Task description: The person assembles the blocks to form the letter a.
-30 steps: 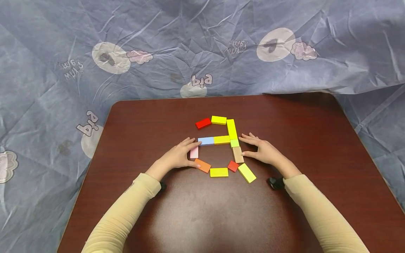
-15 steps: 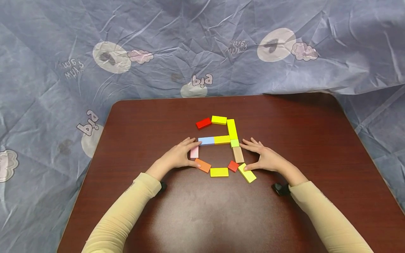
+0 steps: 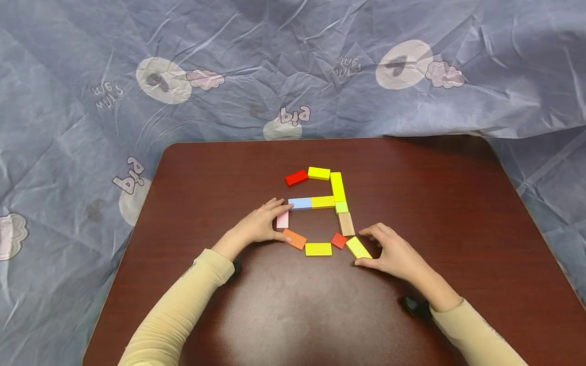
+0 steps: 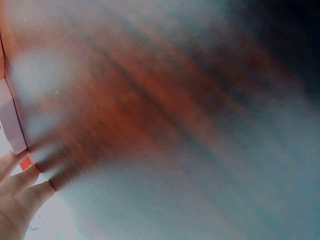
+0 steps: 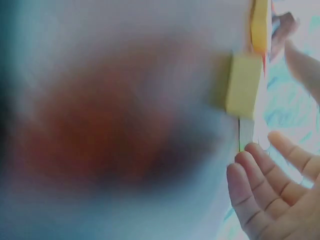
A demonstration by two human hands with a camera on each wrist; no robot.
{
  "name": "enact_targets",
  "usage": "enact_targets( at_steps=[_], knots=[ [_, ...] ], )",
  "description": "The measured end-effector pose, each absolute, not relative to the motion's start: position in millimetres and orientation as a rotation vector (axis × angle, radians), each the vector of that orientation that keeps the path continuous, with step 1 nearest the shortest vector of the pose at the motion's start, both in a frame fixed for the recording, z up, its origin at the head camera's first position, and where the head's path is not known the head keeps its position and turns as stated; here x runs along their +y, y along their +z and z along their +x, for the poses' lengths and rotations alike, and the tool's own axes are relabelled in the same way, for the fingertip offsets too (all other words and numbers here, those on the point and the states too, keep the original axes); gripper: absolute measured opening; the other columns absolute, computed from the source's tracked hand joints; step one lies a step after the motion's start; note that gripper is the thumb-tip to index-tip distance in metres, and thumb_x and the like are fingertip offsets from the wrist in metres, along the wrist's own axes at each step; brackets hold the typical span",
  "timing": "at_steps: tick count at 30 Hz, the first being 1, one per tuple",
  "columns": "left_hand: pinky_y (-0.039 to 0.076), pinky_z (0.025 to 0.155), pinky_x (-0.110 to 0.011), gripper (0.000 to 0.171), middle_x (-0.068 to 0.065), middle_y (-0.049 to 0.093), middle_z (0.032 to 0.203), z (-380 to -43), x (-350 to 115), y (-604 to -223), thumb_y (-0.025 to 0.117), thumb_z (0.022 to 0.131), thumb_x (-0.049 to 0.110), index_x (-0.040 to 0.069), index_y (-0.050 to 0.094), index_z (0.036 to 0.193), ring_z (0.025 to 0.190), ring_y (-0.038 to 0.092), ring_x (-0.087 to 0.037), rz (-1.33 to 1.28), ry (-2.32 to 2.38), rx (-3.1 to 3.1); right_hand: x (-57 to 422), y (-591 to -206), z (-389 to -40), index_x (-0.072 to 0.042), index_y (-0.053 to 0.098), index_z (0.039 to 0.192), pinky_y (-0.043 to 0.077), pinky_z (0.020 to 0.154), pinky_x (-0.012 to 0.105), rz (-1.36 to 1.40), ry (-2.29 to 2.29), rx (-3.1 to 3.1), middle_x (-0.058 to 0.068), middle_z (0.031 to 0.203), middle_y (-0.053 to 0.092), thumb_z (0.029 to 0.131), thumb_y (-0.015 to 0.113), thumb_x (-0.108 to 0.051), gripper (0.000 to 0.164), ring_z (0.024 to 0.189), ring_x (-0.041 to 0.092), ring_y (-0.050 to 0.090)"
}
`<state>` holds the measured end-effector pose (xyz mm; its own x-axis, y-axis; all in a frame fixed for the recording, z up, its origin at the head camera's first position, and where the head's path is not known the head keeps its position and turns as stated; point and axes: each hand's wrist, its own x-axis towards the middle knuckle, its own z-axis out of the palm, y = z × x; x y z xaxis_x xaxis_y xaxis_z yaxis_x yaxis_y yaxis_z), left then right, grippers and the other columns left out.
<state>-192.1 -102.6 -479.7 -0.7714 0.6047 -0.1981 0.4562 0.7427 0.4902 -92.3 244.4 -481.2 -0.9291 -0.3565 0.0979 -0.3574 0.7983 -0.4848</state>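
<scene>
In the head view my left hand (image 3: 262, 223) rests at the left of a block outline. Its fingertips touch the blue block (image 3: 301, 204), its thumb is on the orange block (image 3: 295, 239), and the pink block (image 3: 283, 220) lies between them. My right hand (image 3: 394, 254) is beside the pale yellow block (image 3: 358, 248), thumb at the near end, fingers past the far end. The right wrist view shows that block (image 5: 244, 85) with the fingers (image 5: 257, 175) spread short of it. A tan block (image 3: 346, 223) and a small red block (image 3: 339, 240) adjoin it.
Yellow blocks (image 3: 318, 249) line the near side and, with a red block (image 3: 296, 178) and a small green block (image 3: 342, 207), continue the outline toward the back. All lie flat on the dark brown table (image 3: 220, 168). Grey-blue patterned cloth (image 3: 247, 66) hangs behind.
My right hand moves from beside the tan block nearer to me, its thumb passing over the pale yellow block to that block's near end. My left hand and the blocks stay in place.
</scene>
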Motion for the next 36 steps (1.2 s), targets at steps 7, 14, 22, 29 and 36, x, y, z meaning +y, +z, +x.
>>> enact_targets(
  at_steps=[7, 14, 22, 29, 36],
  knots=[
    [0.029, 0.117, -0.055, 0.093, -0.015, 0.031, 0.160, -192, -102, -480, 0.082, 0.075, 0.051, 0.020, 0.040, 0.152, 0.151, 0.021, -0.035, 0.814, 0.588, 2.599, 235, -490, -72, -0.004, 0.061, 0.112, 0.046, 0.060, 0.020, 0.484, 0.862, -2.970, 0.002, 0.092, 0.056, 0.065, 0.093, -0.024, 0.061, 0.073, 0.008, 0.051],
    [0.026, 0.119, -0.053, 0.092, -0.016, 0.032, 0.159, -192, -102, -481, 0.082, 0.075, 0.050, 0.020, 0.040, 0.152, 0.151, 0.021, -0.035, 0.819, 0.594, 2.598, 232, -492, -73, -0.004, 0.062, 0.106, 0.046, 0.059, 0.019, 0.416, 0.889, -2.990, 0.000, 0.087, 0.056, 0.064, 0.093, -0.022, 0.056, 0.069, 0.006, 0.051],
    [0.028, 0.118, -0.054, 0.092, -0.015, 0.032, 0.160, -192, -101, -481, 0.082, 0.075, 0.050, 0.021, 0.040, 0.152, 0.151, 0.021, -0.035, 0.812, 0.586, 2.600, 232, -490, -73, -0.004, 0.064, 0.108, 0.046, 0.059, 0.020, 0.448, 0.886, -2.972, -0.001, 0.085, 0.057, 0.064, 0.093, -0.021, 0.055, 0.068, 0.005, 0.052],
    [0.028, 0.117, -0.056, 0.092, -0.015, 0.032, 0.160, -192, -101, -479, 0.082, 0.075, 0.051, 0.022, 0.040, 0.152, 0.152, 0.020, -0.034, 0.803, 0.578, 2.594, 232, -491, -74, -0.005, 0.065, 0.108, 0.047, 0.058, 0.020, 0.473, 0.883, -2.956, -0.002, 0.085, 0.056, 0.064, 0.093, -0.020, 0.055, 0.068, 0.005, 0.052],
    [0.027, 0.117, -0.056, 0.092, -0.015, 0.032, 0.159, -191, -101, -479, 0.082, 0.075, 0.050, 0.021, 0.041, 0.151, 0.151, 0.021, -0.035, 0.809, 0.588, 2.598, 232, -492, -73, -0.005, 0.065, 0.107, 0.046, 0.058, 0.019, 0.464, 0.889, -2.946, -0.003, 0.084, 0.056, 0.063, 0.094, -0.021, 0.055, 0.068, 0.006, 0.053]
  ],
)
